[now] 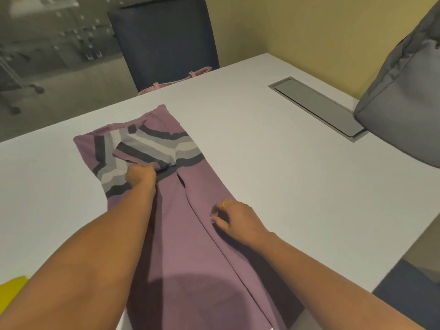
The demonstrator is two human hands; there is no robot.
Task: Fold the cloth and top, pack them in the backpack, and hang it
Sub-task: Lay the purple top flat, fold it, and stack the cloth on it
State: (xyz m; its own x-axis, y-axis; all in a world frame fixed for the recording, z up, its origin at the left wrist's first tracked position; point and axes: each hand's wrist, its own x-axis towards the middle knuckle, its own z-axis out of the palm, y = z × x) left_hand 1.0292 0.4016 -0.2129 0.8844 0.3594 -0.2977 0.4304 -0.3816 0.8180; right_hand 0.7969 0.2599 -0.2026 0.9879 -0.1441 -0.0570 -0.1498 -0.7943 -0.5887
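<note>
A purple top (190, 225) with grey, white and dark stripes lies flat on the white table (273, 163), its sleeves folded in over the chest. My left hand (140, 175) grips the edge of a striped sleeve near the middle of the top. My right hand (234, 219) rests on the top's right side with curled fingers pinching a fold of fabric. A grey backpack (402, 98) stands at the table's far right. A yellow cloth (12, 294) shows at the lower left edge.
A dark blue chair (164, 41) stands behind the table with a pink bag (176, 79) on its seat. A grey cable hatch (316, 106) is set into the tabletop near the backpack. The table's right edge drops to dark floor.
</note>
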